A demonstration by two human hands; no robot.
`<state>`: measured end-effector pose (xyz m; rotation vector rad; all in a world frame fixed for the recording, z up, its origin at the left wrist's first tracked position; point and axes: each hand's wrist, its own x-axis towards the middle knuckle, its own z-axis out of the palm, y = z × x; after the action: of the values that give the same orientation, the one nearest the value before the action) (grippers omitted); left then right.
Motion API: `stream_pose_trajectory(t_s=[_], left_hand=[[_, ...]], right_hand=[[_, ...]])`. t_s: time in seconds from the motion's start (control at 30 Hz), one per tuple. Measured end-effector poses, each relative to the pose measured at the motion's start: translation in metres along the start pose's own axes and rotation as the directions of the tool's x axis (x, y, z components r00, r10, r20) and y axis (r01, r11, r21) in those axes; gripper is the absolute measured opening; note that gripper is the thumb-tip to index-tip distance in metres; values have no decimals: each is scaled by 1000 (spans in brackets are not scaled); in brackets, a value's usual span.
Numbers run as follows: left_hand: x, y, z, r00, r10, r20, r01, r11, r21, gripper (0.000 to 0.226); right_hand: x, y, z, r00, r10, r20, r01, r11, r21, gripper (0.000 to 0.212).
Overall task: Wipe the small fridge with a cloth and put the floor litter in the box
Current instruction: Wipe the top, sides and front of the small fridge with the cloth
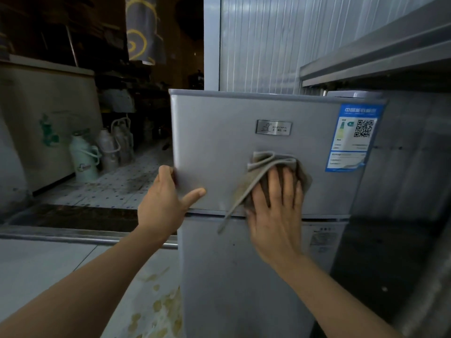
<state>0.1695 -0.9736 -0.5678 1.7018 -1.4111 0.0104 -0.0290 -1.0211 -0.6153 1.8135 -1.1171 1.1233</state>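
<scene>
The small fridge [256, 167] stands against the ribbed wall panel [263, 42], tucked beside a steel surface [380, 57] on the right, its silver upper door facing the person. That door carries a metal badge [273, 128] near the top and a blue energy label [351, 137] down its right side. Off to the left, in the dim back room, a white chest freezer [46, 118] sits with a pale green flask [84, 157] and some jugs on the tiled floor.

The left hand [166, 198] holds the door's left edge, its fingers curled round the side out of view and the thumb laid flat on the front, steadying it. The right hand [275, 211] presses flat on the grey cloth [271, 169], fingers spread and nearly straight, pinning it to the lower part of the upper door. One loose hem of the cloth trails down past the seam between the two doors.

I'd say the wiping is under way and only the upper door is being covered. That trailing hem could catch in the door gap, and a sweep to the right might lift a corner of the label. Hard pressure could also swing the door open if the left hand's hold slackens. I see yellowish stains on the floor [158, 308] by the fridge's foot, but no litter or box from here.
</scene>
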Motion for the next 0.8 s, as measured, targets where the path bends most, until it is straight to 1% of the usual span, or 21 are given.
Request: stream_pose_trajectory(t_s=[0.03, 0.1, 0.17, 0.23, 0.3, 0.37, 0.53, 0.6, 0.7, 0.73, 0.77, 0.8], left_hand=[[0, -1, 0, 1000, 0, -2, 0, 1000, -6, 55], [1, -1, 1, 1000, 9, -11, -9, 1000, 0, 54], [1, -1, 1, 1000, 11, -15, -11, 1000, 4, 54], [2, -2, 1, 1000, 7, -24, -7, 1000, -9, 53], [2, -2, 3, 999, 5, -37, -6, 1000, -27, 52], [2, -2, 4, 999, 0, -45, -2, 999, -46, 51], [0, -4, 6, 998, -8, -55, 5, 999, -52, 51], [0, -4, 7, 998, -4, -68, 0, 998, -62, 51], [-1, -5, 9, 996, -1, -89, -8, 996, -94, 52], [-1, -5, 9, 996, -2, -91, -8, 995, -102, 51], [-2, -5, 9, 996, -3, -90, -7, 994, -112, 50], [-2, -4, 9, 996, -4, -84, -6, 992, -123, 50]], right_hand=[[12, -10, -1, 1000, 3, -10, -3, 1000, 10, 60], [31, -20, -1, 999, -47, -21, 48, 998, 31, 58], [36, -9, -2, 991, -132, -23, 132, 990, 37, 55], [33, 19, -7, 988, -153, -18, 153, 988, 1, 56], [24, 50, -13, 998, -64, -9, 64, 997, -51, 65], [17, 74, -17, 999, 49, -9, -49, 998, -47, 71], [22, 85, -22, 965, 244, -99, -242, 970, 34, 63], [25, 83, -22, 926, 351, -137, -342, 936, 89, 64], [8, 79, -10, 837, 520, -170, -485, 849, 208, 63], [-6, 78, -5, 816, 558, -150, -516, 821, 246, 64], [-23, 78, 0, 798, 595, -100, -552, 787, 277, 65], [-41, 77, 4, 774, 633, -21, -599, 743, 298, 70]])
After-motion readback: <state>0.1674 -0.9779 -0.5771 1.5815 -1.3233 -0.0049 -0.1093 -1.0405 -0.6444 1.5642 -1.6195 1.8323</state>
